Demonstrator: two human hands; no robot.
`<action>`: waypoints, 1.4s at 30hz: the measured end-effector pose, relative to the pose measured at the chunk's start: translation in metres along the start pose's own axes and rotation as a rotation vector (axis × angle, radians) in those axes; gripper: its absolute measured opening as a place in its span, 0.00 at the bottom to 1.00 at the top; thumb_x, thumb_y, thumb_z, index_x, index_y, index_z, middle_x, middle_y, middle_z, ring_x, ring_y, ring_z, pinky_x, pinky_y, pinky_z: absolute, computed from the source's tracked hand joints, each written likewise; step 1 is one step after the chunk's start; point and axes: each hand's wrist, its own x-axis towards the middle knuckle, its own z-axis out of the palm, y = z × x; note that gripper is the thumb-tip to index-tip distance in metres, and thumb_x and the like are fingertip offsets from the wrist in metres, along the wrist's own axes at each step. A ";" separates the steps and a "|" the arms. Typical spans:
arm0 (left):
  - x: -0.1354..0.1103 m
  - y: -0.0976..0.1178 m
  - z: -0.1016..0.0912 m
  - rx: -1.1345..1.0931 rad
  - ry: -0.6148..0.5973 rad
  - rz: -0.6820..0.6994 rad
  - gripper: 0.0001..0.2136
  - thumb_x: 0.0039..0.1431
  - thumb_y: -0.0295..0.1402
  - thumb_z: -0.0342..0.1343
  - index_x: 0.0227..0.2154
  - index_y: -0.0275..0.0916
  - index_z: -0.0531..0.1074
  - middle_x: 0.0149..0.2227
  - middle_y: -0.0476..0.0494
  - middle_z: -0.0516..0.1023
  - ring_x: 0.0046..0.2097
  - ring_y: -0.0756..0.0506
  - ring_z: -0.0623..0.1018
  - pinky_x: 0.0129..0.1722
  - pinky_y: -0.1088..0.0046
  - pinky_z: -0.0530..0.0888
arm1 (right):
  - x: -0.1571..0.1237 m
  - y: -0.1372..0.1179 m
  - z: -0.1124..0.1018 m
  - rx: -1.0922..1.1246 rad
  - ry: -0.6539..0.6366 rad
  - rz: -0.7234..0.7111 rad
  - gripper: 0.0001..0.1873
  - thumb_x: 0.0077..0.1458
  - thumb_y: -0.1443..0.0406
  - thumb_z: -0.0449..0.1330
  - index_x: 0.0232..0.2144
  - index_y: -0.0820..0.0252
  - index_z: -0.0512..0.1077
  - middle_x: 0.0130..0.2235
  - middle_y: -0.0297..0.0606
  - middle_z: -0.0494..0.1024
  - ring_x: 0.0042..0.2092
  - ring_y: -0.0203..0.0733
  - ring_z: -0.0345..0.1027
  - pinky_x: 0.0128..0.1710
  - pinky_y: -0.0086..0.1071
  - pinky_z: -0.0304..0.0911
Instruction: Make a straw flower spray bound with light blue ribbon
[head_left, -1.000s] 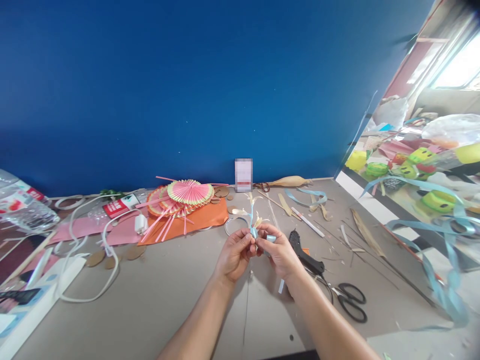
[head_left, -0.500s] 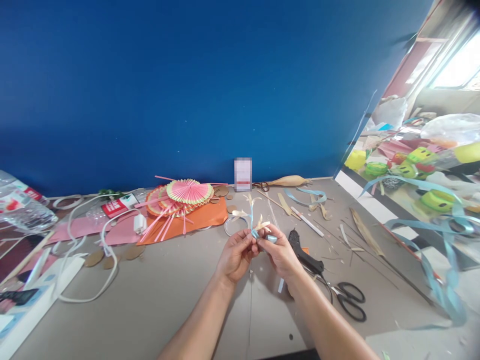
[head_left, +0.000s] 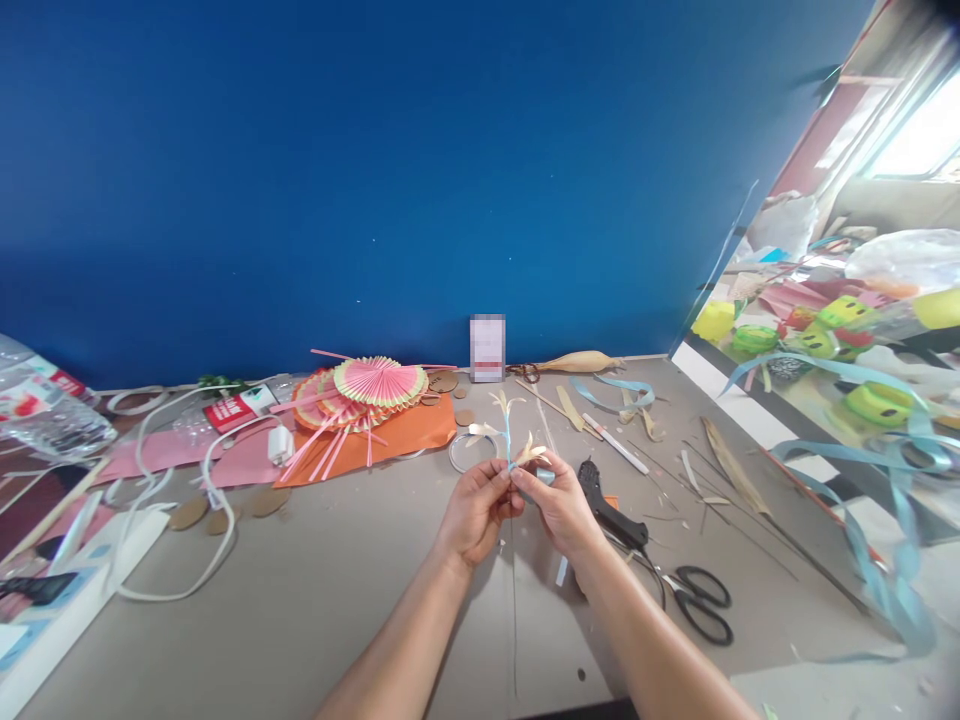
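Between both hands stands a thin stem (head_left: 507, 435) wrapped in light blue ribbon, with pale, dried-looking petals (head_left: 532, 452) branching from it. My left hand (head_left: 480, 505) pinches the stem with thumb and fingertips. Closed close beside it, my right hand (head_left: 551, 495) grips the stem's blue wrapping between thumb and forefinger. A bit of blue ribbon (head_left: 545, 477) shows at the right fingers. Below the hands a thin wire runs down toward the table's front. A black glue gun (head_left: 611, 510) lies just right of my right hand, and black-handled scissors (head_left: 703, 603) rest nearer the front.
Pink and green paper fans (head_left: 380, 385) lie on orange paper (head_left: 420, 440) at the back left. A white cable (head_left: 180, 600) loops toward a power strip (head_left: 82, 620). Light blue ribbon (head_left: 892, 500) trails at right, near a dried stalk (head_left: 735, 465). A blue panel (head_left: 450, 180) stands behind.
The stem has turned slightly and shifted a little right in the fingers. The thin wire below the hands now shows more clearly. Both hands stay in nearly the same place.
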 end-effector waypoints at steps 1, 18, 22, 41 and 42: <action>0.000 0.000 0.000 0.000 0.000 0.002 0.07 0.45 0.32 0.58 0.22 0.33 0.67 0.22 0.50 0.69 0.20 0.57 0.67 0.21 0.82 0.64 | 0.000 0.000 -0.001 -0.005 0.001 -0.004 0.06 0.42 0.64 0.61 0.22 0.59 0.66 0.23 0.29 0.64 0.24 0.30 0.58 0.25 0.25 0.57; 0.000 -0.001 0.005 0.041 0.099 0.037 0.10 0.42 0.32 0.60 0.25 0.32 0.67 0.20 0.49 0.71 0.21 0.55 0.71 0.22 0.81 0.68 | 0.000 0.016 -0.004 -0.265 0.177 -0.250 0.06 0.44 0.66 0.59 0.21 0.59 0.64 0.21 0.28 0.64 0.25 0.31 0.58 0.28 0.25 0.56; 0.000 -0.002 0.005 0.069 0.100 0.016 0.11 0.42 0.31 0.60 0.29 0.32 0.68 0.22 0.48 0.72 0.24 0.53 0.73 0.24 0.80 0.69 | 0.003 0.019 -0.012 -0.272 0.189 -0.215 0.06 0.44 0.65 0.59 0.23 0.60 0.64 0.22 0.28 0.64 0.25 0.31 0.57 0.29 0.25 0.55; 0.001 -0.003 0.003 -0.102 0.050 -0.025 0.09 0.48 0.32 0.55 0.30 0.30 0.71 0.25 0.47 0.70 0.22 0.55 0.70 0.20 0.81 0.68 | 0.006 0.007 -0.019 -0.046 0.014 0.004 0.07 0.43 0.64 0.60 0.24 0.60 0.65 0.20 0.29 0.67 0.20 0.30 0.57 0.21 0.26 0.54; 0.000 -0.002 0.002 -0.117 0.024 -0.056 0.08 0.48 0.30 0.55 0.30 0.30 0.71 0.25 0.47 0.70 0.23 0.55 0.70 0.21 0.81 0.69 | 0.006 0.006 -0.020 -0.040 0.003 0.003 0.07 0.44 0.64 0.60 0.24 0.60 0.65 0.21 0.29 0.68 0.20 0.30 0.58 0.21 0.26 0.54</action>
